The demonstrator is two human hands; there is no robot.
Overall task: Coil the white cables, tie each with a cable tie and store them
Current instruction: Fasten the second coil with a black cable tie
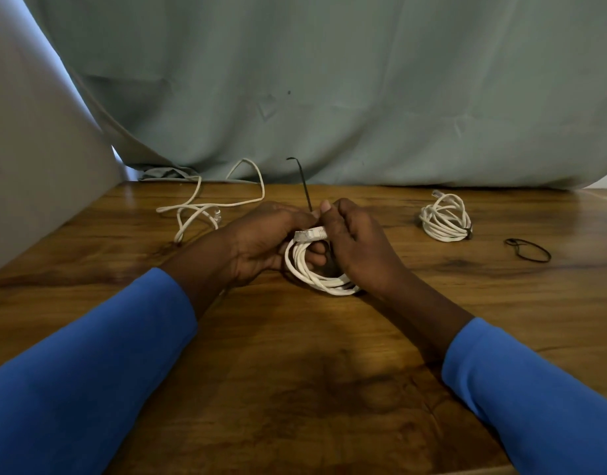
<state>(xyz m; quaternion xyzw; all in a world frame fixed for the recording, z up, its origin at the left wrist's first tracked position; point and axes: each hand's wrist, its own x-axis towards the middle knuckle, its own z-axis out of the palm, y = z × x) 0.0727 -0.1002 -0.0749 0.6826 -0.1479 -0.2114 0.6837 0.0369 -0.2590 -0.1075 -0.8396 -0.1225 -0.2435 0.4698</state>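
A coiled white cable (316, 275) stands on edge on the wooden table (295, 371), held between both hands. My left hand (261, 241) grips its left side, fingers through the loop. My right hand (357, 248) grips the right side. A clear plug (309, 233) sticks out between the thumbs. A black cable tie (300, 181) rises from between my fingertips and bends at its tip. A tied white coil (444, 217) lies at the right. A loose white cable (209, 204) sprawls at the back left.
A looped black cable tie (528, 250) lies on the table right of the tied coil. A grey-green cloth (329, 97) hangs along the table's back edge. A pale fabric surface (31, 166) rises at the left edge.
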